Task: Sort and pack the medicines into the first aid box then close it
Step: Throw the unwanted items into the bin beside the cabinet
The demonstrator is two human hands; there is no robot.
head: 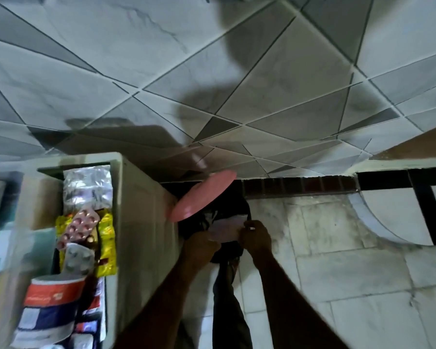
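Observation:
A white first aid box (139, 212) stands open at the left, filled with medicines: silver blister strips (87, 187), a pink pill strip (79, 226), yellow sachets (107, 245) and a red and blue carton (48, 306). To its right, over a dark bin (227, 210) with a raised pink lid (203, 195), both my hands hold one pale paper packet (227, 229). My left hand (199, 244) grips its lower left side. My right hand (256, 235) pinches its right edge. The packet is blurred and its print cannot be read.
A grey and white tiled wall fills the upper half. A dark brown skirting strip (300, 186) runs along its base. Pale stone floor tiles (337, 273) spread to the right. A dark strap (224, 285) hangs below the bin.

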